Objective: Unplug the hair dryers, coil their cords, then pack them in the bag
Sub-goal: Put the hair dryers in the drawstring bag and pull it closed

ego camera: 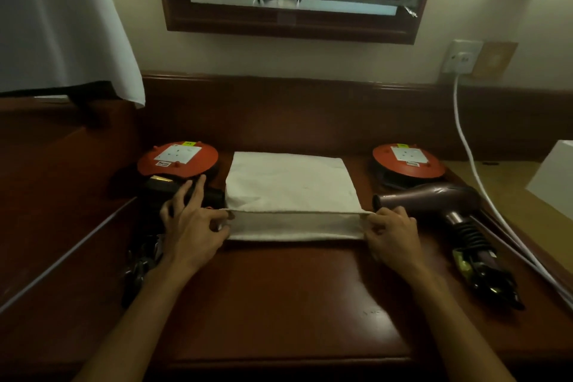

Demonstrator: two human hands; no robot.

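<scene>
A white cloth bag (291, 186) lies flat in the middle of the dark wooden desk (279, 298), its mouth facing me. My left hand (192, 226) pinches the left corner of the bag's upper lip, and my right hand (390, 232) pinches the right corner, lifting the mouth slightly apart. A black hair dryer (176, 189) lies left of the bag, partly hidden behind my left hand, its dark cord bundled near my left wrist. A mauve hair dryer (434, 198) lies right of the bag with its black cord (490, 282) coiled at the handle end.
Two orange extension reels with white sockets sit at the back, one on the left (178, 158) and one on the right (407, 160). A white cable (465, 146) runs from a wall socket (462, 56) down the right side. A white box (555, 177) stands at far right.
</scene>
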